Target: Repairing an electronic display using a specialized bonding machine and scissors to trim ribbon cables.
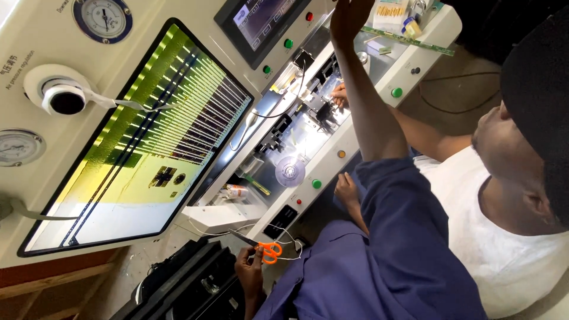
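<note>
My left hand grips orange-handled scissors low in the view, beside a thin white cable at the machine's front edge. My right arm, in a blue sleeve, stretches across the machine. My right hand is at the frame's top edge next to the small touchscreen panel and a red button. Its fingers are spread, with nothing visible in them, and the tips are cut off by the edge.
A co-worker in a white shirt sits at right, one hand inside the lit work bay, the other at the machine's front. A large monitor shows a magnified yellow-green circuit. Pressure gauges and green buttons dot the white housing.
</note>
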